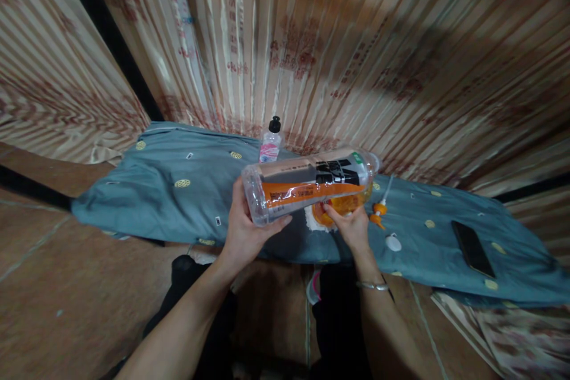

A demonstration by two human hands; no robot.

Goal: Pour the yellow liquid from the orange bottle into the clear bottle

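Two hands closed: my left hand (240, 233) grips clear bottle (291, 191), right hand (355, 231) amber container (346, 204). Orange pump (380, 209), white cap (393, 242) off, unfitted.

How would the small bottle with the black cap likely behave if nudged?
The small bottle would probably tip rather than slide, being narrow and upright on the soft-looking blue-green cloth. Its smooth, clear plastic-looking body may feel slightly slippery. Its weight is uncertain, since I can't tell how full it is.
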